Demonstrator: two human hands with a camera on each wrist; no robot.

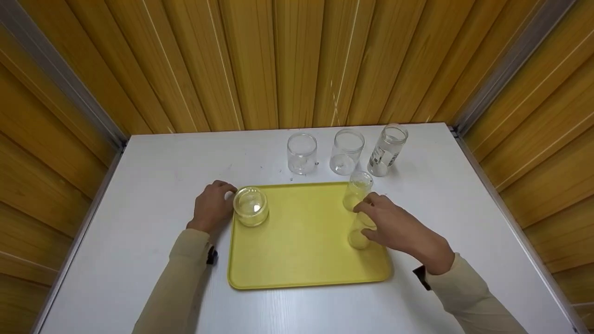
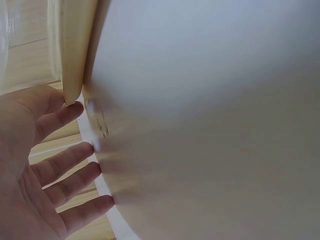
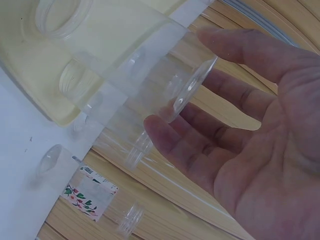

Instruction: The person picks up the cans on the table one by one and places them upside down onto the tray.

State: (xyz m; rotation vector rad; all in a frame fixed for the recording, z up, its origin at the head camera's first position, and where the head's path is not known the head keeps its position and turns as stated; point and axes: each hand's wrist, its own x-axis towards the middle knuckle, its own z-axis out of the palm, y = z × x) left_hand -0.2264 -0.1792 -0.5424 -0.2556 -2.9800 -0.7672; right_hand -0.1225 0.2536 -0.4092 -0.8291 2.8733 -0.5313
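Note:
In the head view a yellow tray (image 1: 306, 241) lies on the white table. At its upper left corner my left hand (image 1: 213, 204) pinches the tray's rim between thumb and forefinger; the left wrist view has the other fingers spread, their tips at the tabletop. Beside that hand, a low round clear container (image 1: 251, 207) stands on the tray. Over the tray's right side, my right hand (image 1: 394, 226) holds a clear cup (image 1: 358, 238) near its upper rim, thumb and fingers on opposite sides. Just behind it stands another clear cup (image 1: 358, 190).
Behind the tray stand a clear jar (image 1: 302, 153), a second clear jar (image 1: 347, 150) and a taller clear jar (image 1: 388, 149) bearing a flowered label. Ribbed wood-look walls (image 1: 297, 65) enclose the table (image 1: 153, 171) at the back and sides.

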